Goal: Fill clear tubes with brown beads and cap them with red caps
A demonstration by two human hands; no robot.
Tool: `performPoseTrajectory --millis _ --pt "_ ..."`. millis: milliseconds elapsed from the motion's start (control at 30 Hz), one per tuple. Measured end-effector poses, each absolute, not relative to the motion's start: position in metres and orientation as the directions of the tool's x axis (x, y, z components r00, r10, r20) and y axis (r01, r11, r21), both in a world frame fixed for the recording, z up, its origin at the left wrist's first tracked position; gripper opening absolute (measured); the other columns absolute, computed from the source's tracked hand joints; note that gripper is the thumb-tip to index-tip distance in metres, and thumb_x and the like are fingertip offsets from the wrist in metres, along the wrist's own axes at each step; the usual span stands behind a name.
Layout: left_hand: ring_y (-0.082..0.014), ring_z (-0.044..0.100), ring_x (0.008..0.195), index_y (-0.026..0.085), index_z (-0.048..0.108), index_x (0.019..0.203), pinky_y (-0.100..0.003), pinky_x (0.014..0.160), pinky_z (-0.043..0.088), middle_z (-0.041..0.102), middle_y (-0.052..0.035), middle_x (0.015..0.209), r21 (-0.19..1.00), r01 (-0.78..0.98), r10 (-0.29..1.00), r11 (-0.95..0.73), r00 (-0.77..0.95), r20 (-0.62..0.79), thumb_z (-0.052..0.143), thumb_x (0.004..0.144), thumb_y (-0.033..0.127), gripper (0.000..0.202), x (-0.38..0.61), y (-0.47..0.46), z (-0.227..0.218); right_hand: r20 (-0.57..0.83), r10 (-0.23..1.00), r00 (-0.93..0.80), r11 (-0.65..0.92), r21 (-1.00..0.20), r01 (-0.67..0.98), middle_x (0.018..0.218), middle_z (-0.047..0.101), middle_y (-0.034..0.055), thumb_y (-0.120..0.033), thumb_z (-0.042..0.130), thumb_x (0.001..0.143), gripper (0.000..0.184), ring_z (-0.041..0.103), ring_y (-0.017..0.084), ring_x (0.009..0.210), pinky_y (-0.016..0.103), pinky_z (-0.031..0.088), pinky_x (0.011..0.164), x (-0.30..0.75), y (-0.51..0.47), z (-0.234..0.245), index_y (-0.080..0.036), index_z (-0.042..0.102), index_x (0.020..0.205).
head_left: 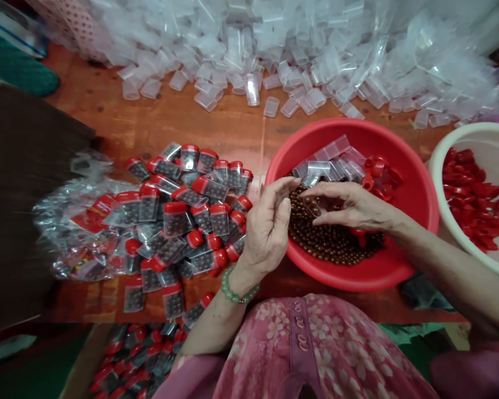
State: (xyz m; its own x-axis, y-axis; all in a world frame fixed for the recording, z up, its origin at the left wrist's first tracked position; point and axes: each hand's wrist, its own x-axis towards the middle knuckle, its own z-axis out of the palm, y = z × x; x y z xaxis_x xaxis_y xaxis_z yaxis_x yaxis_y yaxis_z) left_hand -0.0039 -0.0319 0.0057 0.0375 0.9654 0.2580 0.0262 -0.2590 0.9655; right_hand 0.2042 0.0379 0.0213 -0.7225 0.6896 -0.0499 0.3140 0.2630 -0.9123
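My right hand reaches over the red basin, its thumb and fingers closed round a small clear plastic box with brown beads at it. My left hand is cupped over the basin's left rim, with a gap between thumb and fingers and nothing visible in it. Shiny brown beads fill the bottom of the basin. Above them lie clear empty boxes, and red caps sit at the right.
Left of the basin, bead-filled boxes with red caps are piled on the wooden table, beside a crumpled plastic bag. Clear boxes are heaped along the back. A white tub of red caps stands right. More filled boxes lie below the table edge.
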Motion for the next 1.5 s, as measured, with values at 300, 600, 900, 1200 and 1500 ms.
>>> performPoseTrajectory --millis 300,600,900,1200,1500 --pt "-0.0259 0.052 0.145 0.02 0.049 0.138 -0.05 0.125 0.038 0.056 -0.0148 0.152 0.993 -0.053 0.982 -0.103 0.155 0.11 0.049 0.102 0.033 0.038 -0.004 -0.03 -0.001 -0.006 0.739 -0.674 0.254 -0.924 0.286 0.116 0.076 0.0048 -0.035 0.081 0.083 0.048 0.069 0.022 0.105 0.039 0.054 0.098 0.205 0.034 0.029 -0.023 0.072 0.128" --pt "-0.031 0.051 0.144 0.021 0.044 0.149 -0.05 0.123 0.04 0.053 -0.0137 0.155 0.952 -0.242 0.866 0.188 0.498 -0.044 0.074 0.086 0.033 0.07 -0.004 -0.014 0.008 -0.083 0.73 -0.679 0.059 -0.981 0.183 0.129 0.074 0.0054 -0.037 0.083 0.081 0.059 0.071 0.023 0.114 0.041 0.058 0.101 0.208 0.029 0.032 -0.026 0.066 0.137" --pt "-0.0292 0.064 0.123 0.014 0.059 0.138 -0.044 0.109 0.049 0.068 -0.013 0.136 0.992 -0.066 0.89 0.104 0.452 -0.064 0.066 0.093 0.033 0.05 -0.001 -0.015 0.011 0.157 0.77 -0.619 0.338 -0.922 0.187 0.115 0.08 0.0053 -0.031 0.081 0.084 0.043 0.075 0.021 0.105 0.035 0.058 0.099 0.207 0.028 0.032 -0.021 0.074 0.126" --pt "-0.0211 0.069 0.109 0.015 0.064 0.129 -0.034 0.101 0.054 0.075 -0.0084 0.118 0.95 -0.224 0.908 0.218 0.403 -0.114 0.075 0.087 0.032 0.047 0.007 -0.014 0.009 0.176 0.837 -0.519 0.314 -0.93 0.19 0.082 0.069 0.0007 -0.044 0.084 0.079 0.038 0.06 0.012 0.067 0.025 0.05 0.062 0.207 0.027 0.033 -0.017 0.071 0.102" --pt "-0.0162 0.068 0.092 0.016 0.067 0.116 -0.03 0.09 0.056 0.074 -0.0053 0.103 0.949 -0.242 0.924 0.202 0.369 -0.103 0.076 0.085 0.032 0.036 0.008 -0.012 0.007 0.048 0.867 -0.495 0.164 -0.967 0.195 0.067 0.052 -0.0059 -0.054 0.084 0.075 0.044 0.046 0.009 0.057 0.025 0.039 0.053 0.203 0.023 0.039 -0.021 0.058 0.087"
